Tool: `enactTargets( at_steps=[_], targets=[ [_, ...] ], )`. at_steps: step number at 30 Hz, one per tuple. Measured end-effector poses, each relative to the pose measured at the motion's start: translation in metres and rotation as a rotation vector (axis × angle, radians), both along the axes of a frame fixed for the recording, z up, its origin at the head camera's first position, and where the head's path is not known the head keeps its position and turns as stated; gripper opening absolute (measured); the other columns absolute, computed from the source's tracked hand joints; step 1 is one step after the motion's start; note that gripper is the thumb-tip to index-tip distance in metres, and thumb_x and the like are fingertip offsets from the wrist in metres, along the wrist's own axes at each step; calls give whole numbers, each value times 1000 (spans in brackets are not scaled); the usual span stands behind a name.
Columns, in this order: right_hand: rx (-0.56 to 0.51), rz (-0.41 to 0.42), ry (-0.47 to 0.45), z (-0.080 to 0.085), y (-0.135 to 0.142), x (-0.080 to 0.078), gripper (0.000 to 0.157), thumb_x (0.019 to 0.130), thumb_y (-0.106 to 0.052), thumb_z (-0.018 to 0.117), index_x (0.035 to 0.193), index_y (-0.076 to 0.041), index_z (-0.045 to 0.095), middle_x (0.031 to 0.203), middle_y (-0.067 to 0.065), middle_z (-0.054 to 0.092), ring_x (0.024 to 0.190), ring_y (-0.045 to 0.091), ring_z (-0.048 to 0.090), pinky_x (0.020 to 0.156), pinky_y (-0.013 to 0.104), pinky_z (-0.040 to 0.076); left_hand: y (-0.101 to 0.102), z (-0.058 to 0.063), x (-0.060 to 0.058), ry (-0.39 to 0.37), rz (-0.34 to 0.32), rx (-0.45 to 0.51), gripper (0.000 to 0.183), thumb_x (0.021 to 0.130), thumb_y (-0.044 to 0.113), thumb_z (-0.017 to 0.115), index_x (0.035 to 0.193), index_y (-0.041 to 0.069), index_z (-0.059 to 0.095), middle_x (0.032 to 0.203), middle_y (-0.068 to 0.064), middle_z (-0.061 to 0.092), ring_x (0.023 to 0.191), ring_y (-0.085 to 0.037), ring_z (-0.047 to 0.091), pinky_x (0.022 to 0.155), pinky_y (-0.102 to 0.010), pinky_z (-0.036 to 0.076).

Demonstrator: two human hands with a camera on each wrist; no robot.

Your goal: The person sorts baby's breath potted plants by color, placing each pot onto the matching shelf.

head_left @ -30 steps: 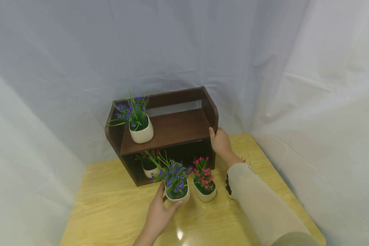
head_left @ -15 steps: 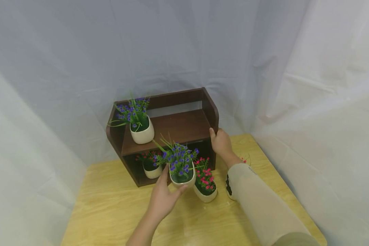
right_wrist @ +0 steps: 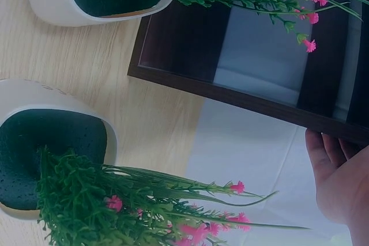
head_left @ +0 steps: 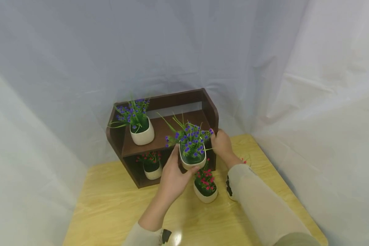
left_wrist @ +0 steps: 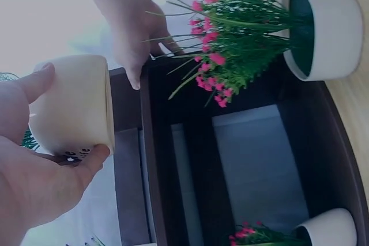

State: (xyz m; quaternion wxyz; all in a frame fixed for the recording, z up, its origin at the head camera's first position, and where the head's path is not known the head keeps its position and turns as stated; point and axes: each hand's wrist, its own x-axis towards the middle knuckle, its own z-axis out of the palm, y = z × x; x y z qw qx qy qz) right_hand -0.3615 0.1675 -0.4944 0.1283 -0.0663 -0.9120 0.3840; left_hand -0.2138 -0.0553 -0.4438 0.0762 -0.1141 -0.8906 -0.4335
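My left hand (head_left: 176,181) grips a white pot (left_wrist: 72,105) of purple artificial flowers (head_left: 192,140), held in the air before the right part of a dark brown two-tier shelf (head_left: 175,98). Thumb and fingers lie on opposite sides of the pot in the left wrist view. My right hand (head_left: 223,145) holds the shelf's right side panel near the upper board, partly hidden by the panel in the right wrist view. Another purple-flowered pot (head_left: 142,135) stands on the upper board at the left; a red-flowered pot (head_left: 152,173) sits in the lower compartment, also left.
On the wooden table (head_left: 104,205), a pink-flowered pot (head_left: 206,196) stands before the shelf's right end. Another pink-flowered pot (right_wrist: 57,99) stands farther right, mostly behind the right forearm in the head view. White sheeting (head_left: 184,44) hangs behind and at both sides.
My left hand has lifted the purple-flowered pot from low over the table, up and rightward, to about the upper board's front edge in the head view. My right hand stays on the shelf.
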Motion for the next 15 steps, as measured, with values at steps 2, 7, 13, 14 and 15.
enactTargets(
  at_steps=[2,7,13,14,15],
  targets=[
    [-4,6,4,-1,0,0,45,114,-36,46,107,3,68,111,29,76,109,48,74,96,62,58,2,4,-5,10,-10,0,114,92,52,85,173,4,21,177,-21,32,155,-44,47,122,-61,49],
    [-15,14,10,0,0,2,52,116,-43,45,107,3,68,114,29,76,113,49,73,98,62,58,3,7,-24,18,-8,-12,113,92,51,85,172,2,21,178,-22,30,161,-45,39,128,-63,42],
    [-1,14,15,1,1,1,51,116,-42,47,104,3,68,112,30,76,112,49,74,96,62,58,-2,5,-51,40,7,-21,111,92,47,86,170,-3,24,175,-27,33,159,-47,41,128,-63,42],
    [-1,17,13,1,1,1,51,116,-42,46,104,3,68,113,29,76,113,49,74,96,62,58,-3,5,-55,40,8,-21,111,92,46,86,169,-3,24,175,-27,33,159,-46,42,129,-63,41],
    [-2,20,8,1,1,1,52,116,-42,46,105,3,68,113,29,76,113,49,74,96,62,58,-4,5,-59,41,7,-23,110,92,45,86,169,-4,24,175,-27,33,158,-46,42,129,-62,41]
  ],
)
